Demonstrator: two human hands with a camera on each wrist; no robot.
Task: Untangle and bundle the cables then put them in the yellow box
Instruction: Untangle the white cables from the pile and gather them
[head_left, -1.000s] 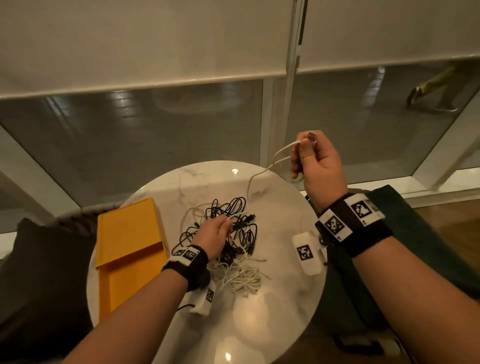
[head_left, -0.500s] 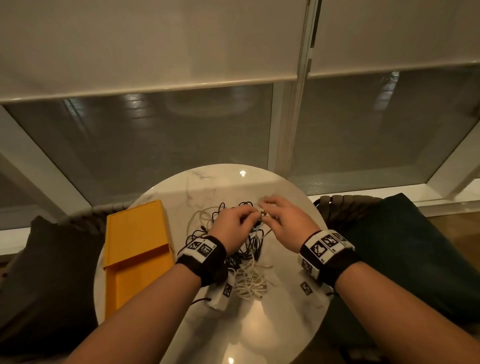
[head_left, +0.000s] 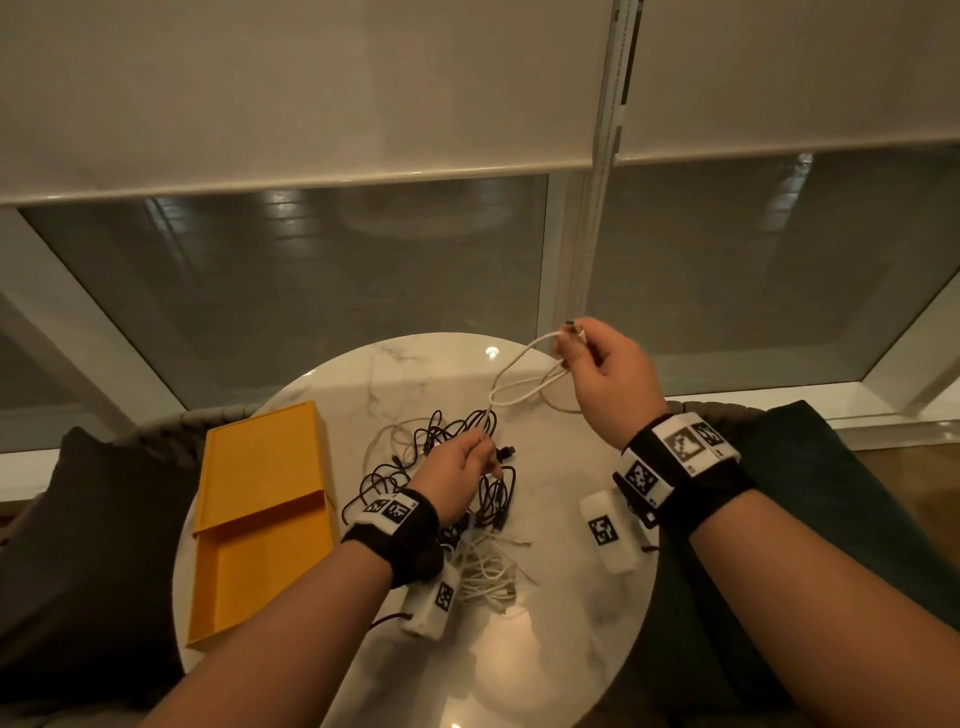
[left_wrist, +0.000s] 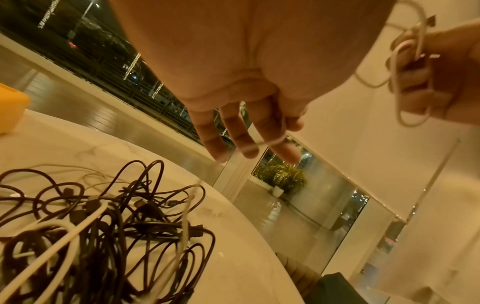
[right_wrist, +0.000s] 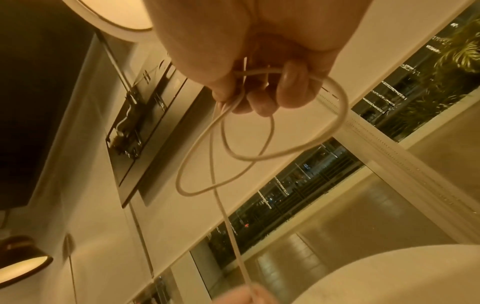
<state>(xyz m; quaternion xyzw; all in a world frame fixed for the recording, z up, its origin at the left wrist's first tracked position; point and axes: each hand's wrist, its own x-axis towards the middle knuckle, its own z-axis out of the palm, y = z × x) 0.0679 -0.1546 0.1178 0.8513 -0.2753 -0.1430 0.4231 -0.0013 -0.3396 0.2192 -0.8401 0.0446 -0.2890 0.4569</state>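
My right hand (head_left: 574, 345) is raised over the far right of the round table and grips a few loops of a white cable (head_left: 519, 400). The right wrist view shows its fingers (right_wrist: 262, 90) curled round those loops (right_wrist: 259, 158). From there the cable runs down to my left hand (head_left: 480, 449), which pinches it just above the tangle of black cables (head_left: 498, 499); in the left wrist view it crosses the left fingers (left_wrist: 249, 144). More white cables (head_left: 488, 571) lie heaped beside my left wrist. The yellow box (head_left: 249, 582) lies open at the table's left.
The marble table (head_left: 545, 649) is small and round, and its near part is bare. Two white marker blocks (head_left: 608, 530) (head_left: 431, 603) hang by my wrists. A dark cushion (head_left: 78, 519) sits to the left, a green one (head_left: 831, 493) to the right, with window glass behind.
Half a second ago both hands met over the tangle. My right hand has since lifted up and to the right with another loop of white cable; my left hand stayed low.
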